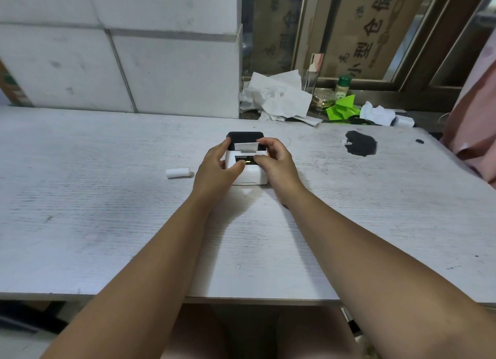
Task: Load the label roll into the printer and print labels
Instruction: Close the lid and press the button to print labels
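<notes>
A small white label printer [251, 175] with a black lid sits in the middle of the table [107, 197]. A white strip of label paper [246, 146] sticks out of its slot at the top. My left hand [214, 168] grips the printer's left side, thumb resting on the front panel. My right hand [276, 162] grips the right side, its thumb on the panel near the small lit display and its fingers at the lid edge. A white label roll [179, 172] lies on the table to the left of the printer.
Crumpled white paper [279, 95], a glass bottle, a green-capped jar [343, 83], green paper [342, 107] and scissors crowd the sill at the back right. A black patch [361, 143] marks the table to the right. A tiled wall stands behind; pink cloth hangs at far right.
</notes>
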`<action>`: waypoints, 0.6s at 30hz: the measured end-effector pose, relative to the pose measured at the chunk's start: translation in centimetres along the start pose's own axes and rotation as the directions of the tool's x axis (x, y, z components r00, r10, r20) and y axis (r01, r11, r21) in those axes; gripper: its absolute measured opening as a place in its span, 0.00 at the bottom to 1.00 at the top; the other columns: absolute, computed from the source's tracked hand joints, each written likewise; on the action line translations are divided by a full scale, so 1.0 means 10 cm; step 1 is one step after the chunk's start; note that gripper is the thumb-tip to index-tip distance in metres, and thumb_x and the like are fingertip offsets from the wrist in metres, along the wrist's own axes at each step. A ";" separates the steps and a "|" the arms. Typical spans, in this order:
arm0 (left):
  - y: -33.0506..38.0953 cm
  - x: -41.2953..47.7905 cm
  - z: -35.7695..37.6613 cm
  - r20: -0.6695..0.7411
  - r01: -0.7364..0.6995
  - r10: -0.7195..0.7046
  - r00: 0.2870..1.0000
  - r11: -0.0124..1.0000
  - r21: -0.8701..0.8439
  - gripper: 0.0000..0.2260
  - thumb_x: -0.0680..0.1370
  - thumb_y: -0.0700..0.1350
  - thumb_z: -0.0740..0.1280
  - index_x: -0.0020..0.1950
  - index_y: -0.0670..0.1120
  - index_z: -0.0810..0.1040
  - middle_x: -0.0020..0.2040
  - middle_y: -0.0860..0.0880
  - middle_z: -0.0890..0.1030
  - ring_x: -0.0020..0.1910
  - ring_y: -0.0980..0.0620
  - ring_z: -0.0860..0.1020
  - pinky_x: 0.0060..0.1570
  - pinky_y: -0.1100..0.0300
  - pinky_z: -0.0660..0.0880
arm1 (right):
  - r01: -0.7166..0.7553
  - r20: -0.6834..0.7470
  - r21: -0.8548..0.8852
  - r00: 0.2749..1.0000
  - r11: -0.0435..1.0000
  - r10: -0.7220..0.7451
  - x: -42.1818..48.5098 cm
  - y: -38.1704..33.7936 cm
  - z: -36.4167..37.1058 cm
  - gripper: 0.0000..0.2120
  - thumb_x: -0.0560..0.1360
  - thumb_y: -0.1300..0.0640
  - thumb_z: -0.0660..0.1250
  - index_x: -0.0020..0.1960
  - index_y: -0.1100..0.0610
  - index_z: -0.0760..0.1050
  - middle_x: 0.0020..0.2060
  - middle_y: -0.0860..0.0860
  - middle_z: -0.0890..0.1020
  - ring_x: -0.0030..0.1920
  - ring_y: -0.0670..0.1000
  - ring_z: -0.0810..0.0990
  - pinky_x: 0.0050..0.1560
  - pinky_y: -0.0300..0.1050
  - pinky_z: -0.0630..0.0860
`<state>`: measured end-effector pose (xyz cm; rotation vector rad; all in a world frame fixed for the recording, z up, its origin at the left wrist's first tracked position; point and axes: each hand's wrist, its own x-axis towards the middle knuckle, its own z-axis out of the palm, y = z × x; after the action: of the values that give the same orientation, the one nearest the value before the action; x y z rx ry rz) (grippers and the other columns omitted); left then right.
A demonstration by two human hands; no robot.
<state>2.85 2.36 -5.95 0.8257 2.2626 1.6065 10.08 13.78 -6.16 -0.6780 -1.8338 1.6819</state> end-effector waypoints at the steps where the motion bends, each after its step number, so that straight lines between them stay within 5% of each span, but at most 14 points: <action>1: 0.00 0.00 0.00 0.000 0.002 -0.002 1.000 1.000 -0.002 0.27 0.75 0.48 0.66 0.73 0.58 0.65 0.69 0.57 0.69 0.59 0.55 0.75 0.59 0.62 0.69 | 0.003 -0.002 0.002 1.000 1.000 -0.003 0.00 0.00 0.00 0.14 0.64 0.57 0.64 0.45 0.40 0.76 0.54 0.49 0.81 0.59 0.53 0.79 0.62 0.58 0.75; 13: -0.02 0.01 0.01 0.007 0.003 -0.003 1.000 1.000 0.000 0.27 0.74 0.49 0.66 0.73 0.58 0.66 0.68 0.58 0.70 0.58 0.55 0.76 0.63 0.56 0.71 | 0.018 0.013 0.013 1.000 1.000 -0.019 0.00 0.01 -0.02 0.13 0.67 0.59 0.64 0.45 0.42 0.75 0.51 0.47 0.80 0.59 0.54 0.79 0.61 0.55 0.75; 18: 0.00 0.00 0.00 -0.005 0.010 -0.010 1.000 1.000 -0.007 0.26 0.75 0.48 0.66 0.72 0.59 0.66 0.63 0.60 0.69 0.58 0.55 0.74 0.61 0.60 0.69 | 0.001 0.012 0.020 1.000 1.000 -0.001 -0.01 -0.01 -0.02 0.13 0.64 0.57 0.64 0.43 0.41 0.76 0.47 0.46 0.80 0.49 0.50 0.79 0.53 0.52 0.76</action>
<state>2.89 2.38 -5.95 0.8083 2.2595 1.6133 10.28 13.85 -6.04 -0.6601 -1.8227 1.7050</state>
